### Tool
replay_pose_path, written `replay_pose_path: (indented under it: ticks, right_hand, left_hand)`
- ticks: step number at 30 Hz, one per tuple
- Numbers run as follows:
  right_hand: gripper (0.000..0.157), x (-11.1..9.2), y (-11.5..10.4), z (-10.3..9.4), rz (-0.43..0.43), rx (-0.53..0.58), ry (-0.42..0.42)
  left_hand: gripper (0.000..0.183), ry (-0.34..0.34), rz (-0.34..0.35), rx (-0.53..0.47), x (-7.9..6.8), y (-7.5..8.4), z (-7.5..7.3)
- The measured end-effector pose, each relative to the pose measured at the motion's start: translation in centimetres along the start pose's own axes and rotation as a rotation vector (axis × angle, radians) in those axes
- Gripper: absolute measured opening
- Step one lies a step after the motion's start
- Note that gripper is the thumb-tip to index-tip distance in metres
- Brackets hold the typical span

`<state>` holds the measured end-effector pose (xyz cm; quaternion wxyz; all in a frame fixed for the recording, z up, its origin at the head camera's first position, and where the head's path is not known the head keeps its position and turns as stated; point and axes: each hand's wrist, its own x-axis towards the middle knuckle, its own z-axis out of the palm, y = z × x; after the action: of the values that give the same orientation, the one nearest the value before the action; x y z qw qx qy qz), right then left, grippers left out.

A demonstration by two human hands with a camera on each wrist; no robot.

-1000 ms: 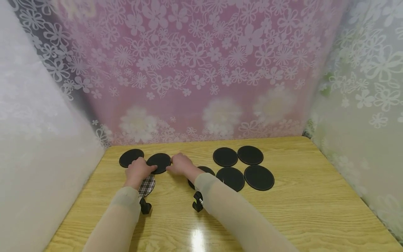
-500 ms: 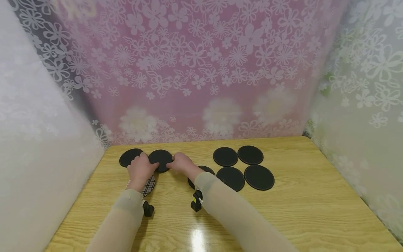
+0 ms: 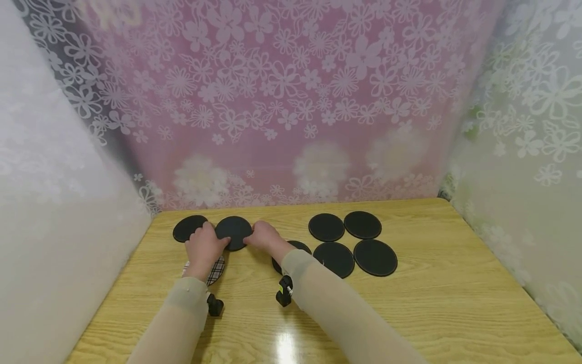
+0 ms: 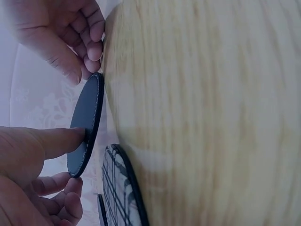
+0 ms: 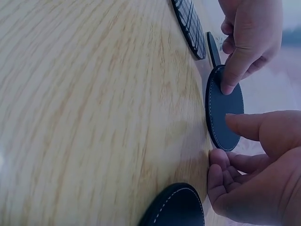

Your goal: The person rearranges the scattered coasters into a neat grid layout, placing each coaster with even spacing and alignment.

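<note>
Room along right tabletop (image 3: pixel 454 283), curtain (image 3: pixel 282 151) behind coasters (image 3: pixel 234 228)

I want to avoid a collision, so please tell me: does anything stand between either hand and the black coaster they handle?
Nothing visible does. The left hand pinches the black coaster directly, and the right hand touches its edge. The plaid coaster lies nearer the camera, not between.

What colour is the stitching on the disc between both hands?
Pale, whitish stitching on a black disc; clearest in the right wrist view.
</note>
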<state>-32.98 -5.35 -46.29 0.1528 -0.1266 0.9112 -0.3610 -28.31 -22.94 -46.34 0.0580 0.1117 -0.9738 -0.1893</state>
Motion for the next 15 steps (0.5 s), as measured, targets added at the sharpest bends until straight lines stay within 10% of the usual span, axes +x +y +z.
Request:
replay_pose_path:
  ticks: [15]
  right_hand:
    - [0.033, -0.61, -0.28, 0.11, -0.004, 0.016, 0.166]
  left_hand:
    - [0.059, 0.002, -0.011, -0.056, -0.15, 0.51, -0.66]
